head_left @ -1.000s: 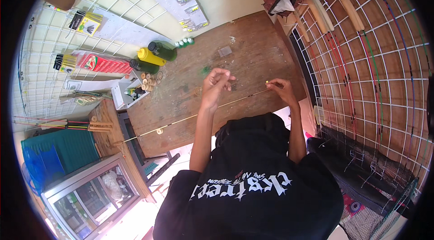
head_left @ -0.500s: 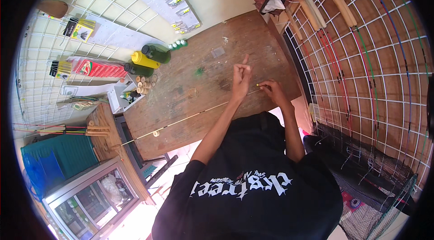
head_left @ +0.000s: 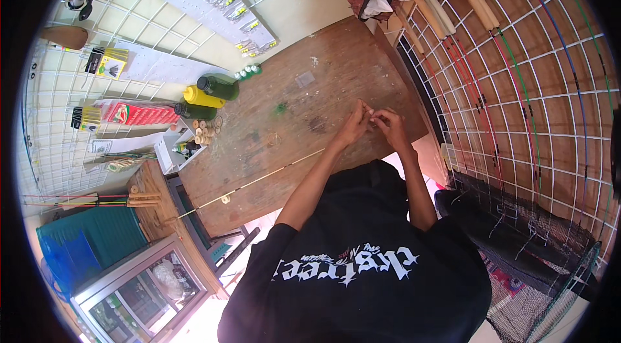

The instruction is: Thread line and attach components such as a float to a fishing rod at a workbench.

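A thin pale fishing rod (head_left: pixel 278 171) runs slantwise over the wooden table (head_left: pixel 259 107), from the lower left up to my hands. My left forearm and hand hide its upper stretch. My left hand (head_left: pixel 355 125) is closed, fingers pinched toward the other hand's fingertips; what lies in the pinch is too small to make out. Close against it, my right hand (head_left: pixel 389 127) is closed with thumb and forefinger together where the rod's thin end reaches. A small pale ring-like spool (head_left: pixel 226 199) is beside the rod near the table's front edge.
Bottles, including a yellow bottle (head_left: pixel 202 96), stand along the left wall by several cork-like rings (head_left: pixel 203 131) and a white box (head_left: pixel 169 149). A loose coil (head_left: pixel 272 140) lies on the table. Rods hang on the right wire grid (head_left: pixel 517 97); a net (head_left: pixel 517 304) sits below.
My left hand has come down, its raised forefinger folding in to meet my right fingertips. The small yellow bit at my right fingertips no longer shows. The view has shifted slightly.
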`<state>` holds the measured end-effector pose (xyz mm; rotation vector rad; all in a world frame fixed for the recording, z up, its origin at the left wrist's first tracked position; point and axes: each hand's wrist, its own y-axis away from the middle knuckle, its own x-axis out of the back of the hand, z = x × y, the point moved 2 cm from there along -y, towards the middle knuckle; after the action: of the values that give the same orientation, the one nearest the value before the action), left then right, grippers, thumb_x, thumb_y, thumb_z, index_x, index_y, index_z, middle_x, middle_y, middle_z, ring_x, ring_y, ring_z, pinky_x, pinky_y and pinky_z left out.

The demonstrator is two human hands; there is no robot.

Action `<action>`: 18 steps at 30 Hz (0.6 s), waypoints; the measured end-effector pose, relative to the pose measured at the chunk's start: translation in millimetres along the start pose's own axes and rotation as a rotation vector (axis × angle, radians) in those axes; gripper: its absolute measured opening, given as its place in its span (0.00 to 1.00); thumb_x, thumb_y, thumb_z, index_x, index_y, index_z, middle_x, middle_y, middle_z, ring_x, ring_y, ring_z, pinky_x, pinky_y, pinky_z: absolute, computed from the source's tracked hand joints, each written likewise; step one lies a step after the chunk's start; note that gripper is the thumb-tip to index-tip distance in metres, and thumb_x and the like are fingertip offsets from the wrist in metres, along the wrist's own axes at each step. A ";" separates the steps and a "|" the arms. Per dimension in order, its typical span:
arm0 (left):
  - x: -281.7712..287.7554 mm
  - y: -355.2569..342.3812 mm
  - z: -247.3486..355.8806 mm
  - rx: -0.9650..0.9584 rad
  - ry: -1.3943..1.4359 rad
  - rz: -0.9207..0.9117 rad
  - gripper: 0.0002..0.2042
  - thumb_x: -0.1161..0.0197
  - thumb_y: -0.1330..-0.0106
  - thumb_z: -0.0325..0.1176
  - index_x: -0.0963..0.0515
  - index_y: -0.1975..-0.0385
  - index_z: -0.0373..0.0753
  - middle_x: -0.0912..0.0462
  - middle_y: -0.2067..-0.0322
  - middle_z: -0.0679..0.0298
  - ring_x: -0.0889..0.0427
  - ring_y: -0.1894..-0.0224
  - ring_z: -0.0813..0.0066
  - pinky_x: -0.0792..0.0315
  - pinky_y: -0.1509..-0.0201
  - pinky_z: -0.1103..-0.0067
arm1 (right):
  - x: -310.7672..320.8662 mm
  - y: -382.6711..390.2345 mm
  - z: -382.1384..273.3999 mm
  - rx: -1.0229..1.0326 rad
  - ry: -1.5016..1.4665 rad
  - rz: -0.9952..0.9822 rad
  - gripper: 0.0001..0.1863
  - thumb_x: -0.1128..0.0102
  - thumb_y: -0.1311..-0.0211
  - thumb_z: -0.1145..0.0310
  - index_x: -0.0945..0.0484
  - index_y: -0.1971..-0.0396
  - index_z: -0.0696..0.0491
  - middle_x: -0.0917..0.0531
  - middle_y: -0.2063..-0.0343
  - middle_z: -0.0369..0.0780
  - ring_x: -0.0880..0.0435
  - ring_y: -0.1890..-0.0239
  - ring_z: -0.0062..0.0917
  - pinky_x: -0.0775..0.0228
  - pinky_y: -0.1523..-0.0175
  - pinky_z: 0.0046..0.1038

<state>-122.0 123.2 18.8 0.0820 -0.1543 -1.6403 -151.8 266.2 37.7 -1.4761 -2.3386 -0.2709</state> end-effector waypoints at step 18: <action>8.9 2.0 13.9 0.405 0.281 -0.201 0.11 0.45 0.31 0.42 0.35 0.60 0.45 0.34 0.77 0.69 0.40 0.82 0.85 0.39 0.79 0.84 | 8.3 5.9 32.7 -0.225 -0.308 -0.030 0.08 0.32 0.48 0.72 0.16 0.68 0.57 0.15 0.73 0.36 0.20 0.69 0.14 0.31 0.61 0.19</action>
<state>-122.8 114.9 33.2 0.6520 -0.2675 -1.7572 -156.2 287.0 10.9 -1.6922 -2.6468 -0.3465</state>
